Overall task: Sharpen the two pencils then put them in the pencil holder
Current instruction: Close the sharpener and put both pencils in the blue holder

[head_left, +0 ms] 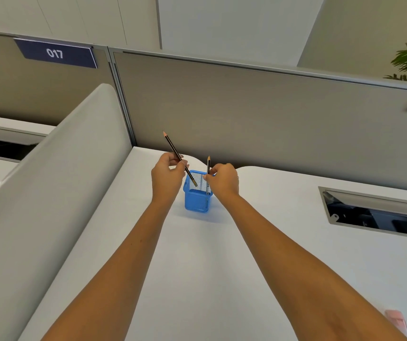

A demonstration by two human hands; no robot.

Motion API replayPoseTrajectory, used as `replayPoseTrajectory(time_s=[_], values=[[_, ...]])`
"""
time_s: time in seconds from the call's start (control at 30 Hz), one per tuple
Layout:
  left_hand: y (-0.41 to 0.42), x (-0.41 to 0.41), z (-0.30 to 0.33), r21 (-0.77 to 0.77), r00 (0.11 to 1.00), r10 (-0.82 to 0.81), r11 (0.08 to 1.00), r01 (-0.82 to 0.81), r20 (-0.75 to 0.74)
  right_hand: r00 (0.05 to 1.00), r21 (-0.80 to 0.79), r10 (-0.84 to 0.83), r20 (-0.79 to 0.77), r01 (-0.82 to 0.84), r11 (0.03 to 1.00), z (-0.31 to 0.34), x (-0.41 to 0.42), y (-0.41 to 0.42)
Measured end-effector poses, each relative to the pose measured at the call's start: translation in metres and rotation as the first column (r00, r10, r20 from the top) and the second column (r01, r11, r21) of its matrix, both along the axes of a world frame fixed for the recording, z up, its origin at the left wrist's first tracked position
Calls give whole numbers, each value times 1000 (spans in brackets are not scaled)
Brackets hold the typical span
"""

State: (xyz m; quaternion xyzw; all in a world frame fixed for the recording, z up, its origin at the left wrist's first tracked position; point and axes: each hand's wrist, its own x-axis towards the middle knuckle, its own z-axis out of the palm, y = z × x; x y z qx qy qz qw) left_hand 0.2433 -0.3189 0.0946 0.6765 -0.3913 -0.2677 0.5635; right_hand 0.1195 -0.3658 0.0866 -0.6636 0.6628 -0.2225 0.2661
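Now, both pencils are going into the cup at once:
Left pencil [174, 151]: tilted, sharpened tip up and to the left, blunt end already inside the pencil holder; slanted so it slides past the rim.
Right pencil [208, 168]: close to upright, point up, lower part down inside the mesh on the right side; tips kept up so the fresh points probably don't hit the bottom.
Pencil holder [196, 201]: blue mesh cup, standing on the tabletop [222, 267] between the two wrists, near the far edge by the partition [246, 107].
Left hand [166, 172]: pinching the tilted pencil mid-shaft with fingertips, not let go.
Right hand [224, 179]: fingers closed around the upright pencil just above the rim, gripping it.
Step judged: sharpening looks done, both tips are pointed; only the drop remains.
Hidden: right fingers cover part of the cup's rim; how far either blunt end sits from the cup floor is not readable through the mesh.
Cut off: a pink object [395, 321] at the lower right edge, blurred, could be the sharpener, can't tell.
Other: a recessed cable tray [379, 212] in the tabletop at right, well apart from the cup.
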Motion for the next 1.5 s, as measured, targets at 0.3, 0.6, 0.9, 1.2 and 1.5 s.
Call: replayPoseTrajectory(time_s=[0.3, 0.6, 0.9, 1.2, 1.5], values=[[-22, -18, -16, 299, 859, -243, 948, 111, 451, 999, -10, -3, 41, 3, 1000, -5, -11, 1], [-25, -25, -20, 417, 742, -259, 908, -32, 619, 998, 10, 55, 16, -55, 998, -3, -11, 0], [-20, -22, -28, 391, 782, -314, 915, 98, 538, 998, -54, 64, 19, -62, 997, -4, -10, 7], [-15, -23, -31, 386, 787, -297, 919, 82, 541, 999, -38, 17, 51, -15, 999, -7, -16, 12], [-7, -24, -25, 360, 819, -251, 931, 58, 517, 996, -22, 8, 91, -6, 1000, -3, -16, 18]])
